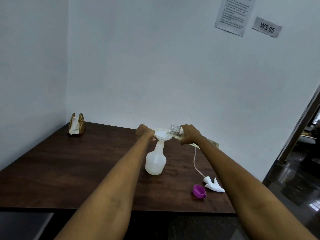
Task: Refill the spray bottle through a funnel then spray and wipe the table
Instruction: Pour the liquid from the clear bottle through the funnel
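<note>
open tabletop (pixel 78 170) left of spray bottle (pixel 155 161), purple cap (pixel 199 191) and sprayer head (pixel 213 185) crowding right

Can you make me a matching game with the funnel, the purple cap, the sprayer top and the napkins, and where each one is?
1 funnel
2 purple cap
3 sprayer top
4 napkins

A in the holder at the far left corner
B in the white bottle's neck
C lying with its tube, right of the cap
D on the table near the front edge

Pairs: 1-B, 2-D, 3-C, 4-A

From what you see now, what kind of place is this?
Probably a numbered workstation for recorded tasks: a "WS 05" sign and a printed instruction sheet hang on the wall above a bare wooden table.
</note>
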Available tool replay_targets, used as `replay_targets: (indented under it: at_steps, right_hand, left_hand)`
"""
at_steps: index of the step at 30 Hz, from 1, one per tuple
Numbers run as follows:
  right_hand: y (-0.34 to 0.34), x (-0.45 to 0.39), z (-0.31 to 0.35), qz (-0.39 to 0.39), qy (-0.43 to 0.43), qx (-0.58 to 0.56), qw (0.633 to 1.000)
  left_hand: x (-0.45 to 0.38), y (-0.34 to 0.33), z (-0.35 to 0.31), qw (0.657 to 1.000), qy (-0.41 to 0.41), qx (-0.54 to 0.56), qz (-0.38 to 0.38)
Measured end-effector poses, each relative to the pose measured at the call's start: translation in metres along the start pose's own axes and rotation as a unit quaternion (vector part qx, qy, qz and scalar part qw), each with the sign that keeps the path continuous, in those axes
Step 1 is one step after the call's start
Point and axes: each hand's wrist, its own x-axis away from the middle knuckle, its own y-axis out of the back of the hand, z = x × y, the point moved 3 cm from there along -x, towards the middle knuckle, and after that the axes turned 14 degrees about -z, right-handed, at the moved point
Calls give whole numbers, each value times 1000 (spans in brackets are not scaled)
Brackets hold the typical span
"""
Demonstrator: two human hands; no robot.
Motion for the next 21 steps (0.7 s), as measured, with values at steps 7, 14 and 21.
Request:
replay_targets:
  at_steps: [7, 14, 21]
  right_hand:
    - [-1, 1, 1, 1, -2, 1, 1000]
    - [-2, 2, 2, 0, 1, 1, 1000]
    - [0, 1, 1, 2, -1, 5, 1000]
  left_hand:
    - [0, 0, 0, 1000, 1, -2, -4]
    - [1, 2, 0, 1000, -4, -6, 2]
    - [1, 2, 0, 1000, 6, -10, 12]
